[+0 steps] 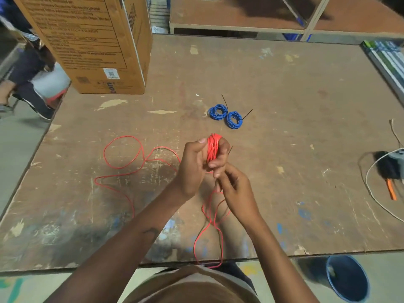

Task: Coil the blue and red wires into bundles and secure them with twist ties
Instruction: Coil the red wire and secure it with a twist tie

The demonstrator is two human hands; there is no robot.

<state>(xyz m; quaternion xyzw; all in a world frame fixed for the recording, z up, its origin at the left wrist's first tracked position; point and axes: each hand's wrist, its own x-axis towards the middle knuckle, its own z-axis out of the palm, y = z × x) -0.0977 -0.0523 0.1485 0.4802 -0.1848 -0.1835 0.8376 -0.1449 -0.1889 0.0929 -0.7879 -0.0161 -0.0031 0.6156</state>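
Note:
My left hand [194,165] holds a tight coil of red wire [212,147] wound around its fingers, raised above the wooden table [284,88]. Just below and right of it, my right hand [235,189] pinches the red wire where it leaves the coil. A thin dark tie shows beside the coil. The loose red wire [122,154] trails in loops over the table to the left and hangs down past the front edge. Two coiled blue wire bundles [226,116], each with a black twist tie sticking out, lie side by side beyond my hands.
A large cardboard box [91,40] stands at the back left. A white cable, a dark tool and an orange-handled tool [390,171] lie at the right edge. A blue bucket [347,278] sits on the floor at the lower right. A person's legs show at the far left.

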